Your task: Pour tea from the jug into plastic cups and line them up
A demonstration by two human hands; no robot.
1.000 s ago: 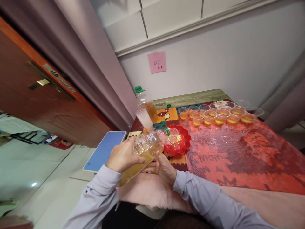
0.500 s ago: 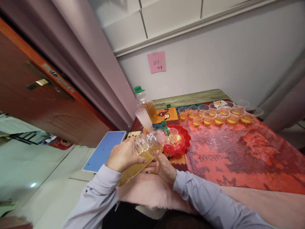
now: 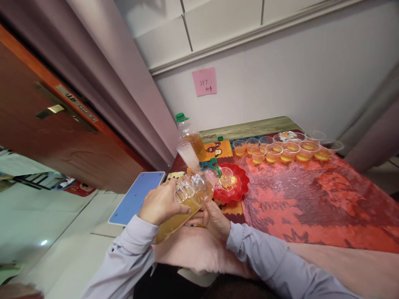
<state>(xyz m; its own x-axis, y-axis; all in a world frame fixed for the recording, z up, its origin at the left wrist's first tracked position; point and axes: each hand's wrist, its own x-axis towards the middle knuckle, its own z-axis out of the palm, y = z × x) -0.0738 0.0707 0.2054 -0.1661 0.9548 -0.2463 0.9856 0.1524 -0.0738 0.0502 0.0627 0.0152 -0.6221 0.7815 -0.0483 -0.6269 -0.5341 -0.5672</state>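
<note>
Both hands hold a large clear plastic bottle (image 3: pixel 190 189) of yellow liquid, tilted with its neck towards a clear plastic cup (image 3: pixel 225 177). My left hand (image 3: pixel 162 202) is closed around the bottle's upper side. Fingers of my right hand (image 3: pixel 215 218) support it from below, near the shoulder. The cup sits on a red scalloped plate (image 3: pixel 241 187). A green plastic handle (image 3: pixel 215 166) hangs at the bottle's neck. I cannot make out a stream of liquid. Behind the bottle rises a stack of clear cups (image 3: pixel 188 154).
At the back left stands another bottle (image 3: pixel 195 141) with a green cap. Several cups with yellow liquid (image 3: pixel 274 153) line the table's far side. A loose green cap (image 3: pixel 220 138) lies near the wall. Left of the table is a blue board (image 3: pixel 137 197); red patterned cloth (image 3: pixel 311 203) covers the right.
Almost nothing differs. The view has shifted very slightly, while both hands and the tilted bottle keep the same pose over the plate.
</note>
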